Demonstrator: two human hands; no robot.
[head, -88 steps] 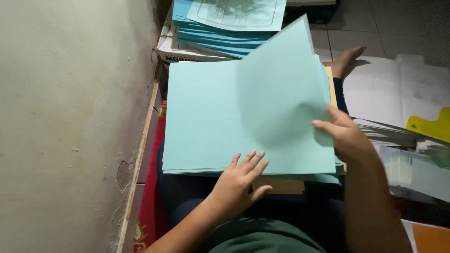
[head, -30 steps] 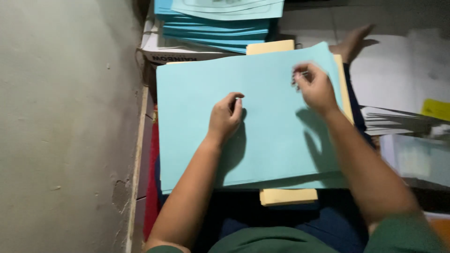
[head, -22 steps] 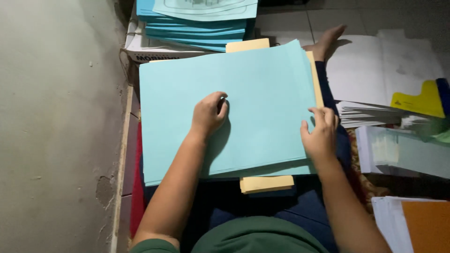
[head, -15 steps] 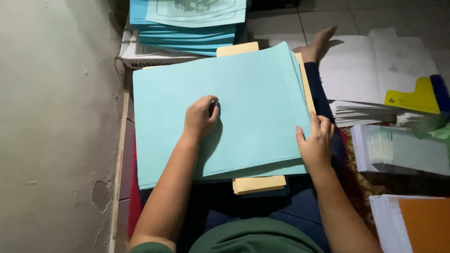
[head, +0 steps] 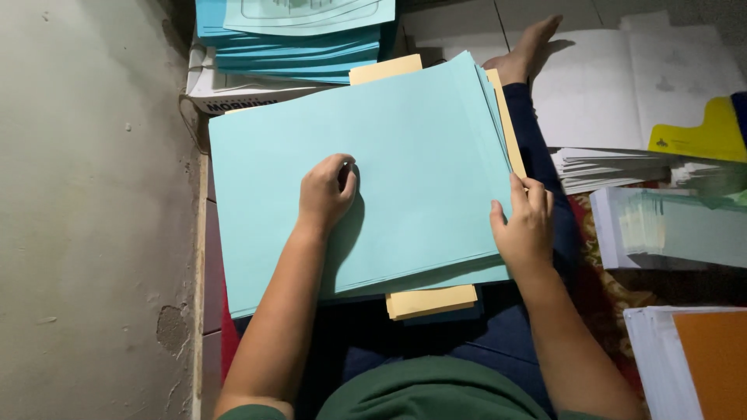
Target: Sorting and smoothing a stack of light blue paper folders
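Two hands rest apart on a pale blue paper stack point(head: 405, 148) — left hand point(head: 327, 190) curled mid-sheet, right hand point(head: 523, 222) gripping its right edge, above a yellow board point(head: 432, 299).

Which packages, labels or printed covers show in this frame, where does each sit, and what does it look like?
Cardboard box: top left, under the blue stack; white side with dark print, seen upside down.
Yellow folder: right edge, on white sheets; tabbed, with a small dark emblem.
Printed sheet: on top of the blue stack; pale turquoise with a faint line design.
No screens or signs.
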